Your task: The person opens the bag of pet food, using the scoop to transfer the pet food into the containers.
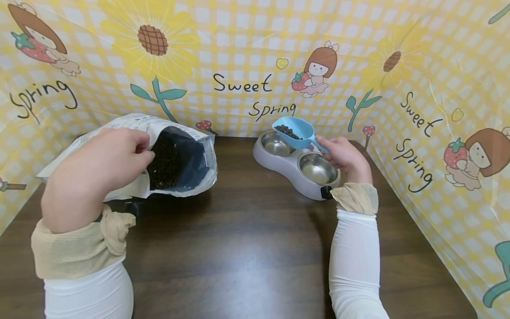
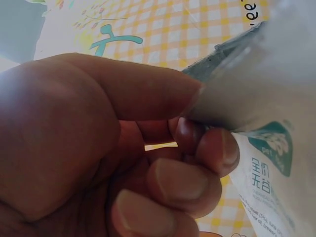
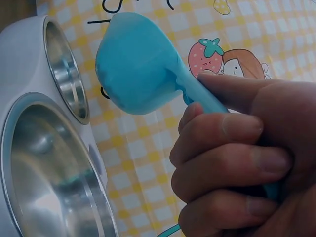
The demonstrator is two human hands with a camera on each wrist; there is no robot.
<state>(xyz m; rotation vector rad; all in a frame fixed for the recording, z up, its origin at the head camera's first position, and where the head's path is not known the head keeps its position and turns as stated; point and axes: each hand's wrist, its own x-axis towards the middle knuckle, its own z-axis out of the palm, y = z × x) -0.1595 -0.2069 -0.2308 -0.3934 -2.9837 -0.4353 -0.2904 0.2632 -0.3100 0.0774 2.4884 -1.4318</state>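
My right hand (image 1: 345, 156) grips the handle of a blue scoop (image 1: 301, 127), its fingers curled round it in the right wrist view. Dark kibble (image 1: 287, 131) lies in the scoop, which is held above a double pet bowl (image 1: 282, 165) with two steel dishes; no kibble shows in the visible parts of the dishes. At the left, my left hand (image 1: 99, 161) pinches the edge of a white pet food bag (image 2: 276, 98) between thumb and fingers. The bag lies with its mouth facing right, and dark kibble (image 1: 165, 161) shows inside against the silvery lining.
The brown wooden table (image 1: 239, 248) extends between bag and bowl and toward the front. A yellow checked cloth (image 1: 239, 53) with printed flowers and figures rises behind the table and along both sides.
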